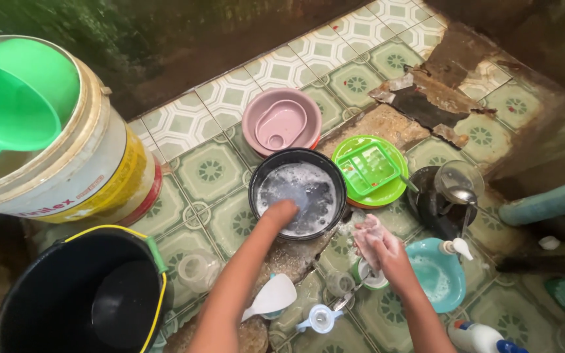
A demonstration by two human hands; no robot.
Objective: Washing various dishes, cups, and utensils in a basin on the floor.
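Observation:
My left hand (280, 213) reaches into a black bowl (260, 178) of soapy water on the tiled floor, fingers dipped in the suds and hidden. My right hand (375, 240), covered in foam, is closed around a soapy wad, likely a sponge, just right of the bowl and above a small cup (366, 278). A teal bowl (441, 274) with a pump bottle (458, 248) stands right of that hand.
Pink basin (281, 120) and green plate with green tray (370, 168) lie beyond the bowl. A dark pot with glass lid and ladle (451, 193) is right. A white bucket with green scoop (40, 131) and black bucket (80, 294) stand left. Glass jar (199, 269), white spatula (271, 297) nearby.

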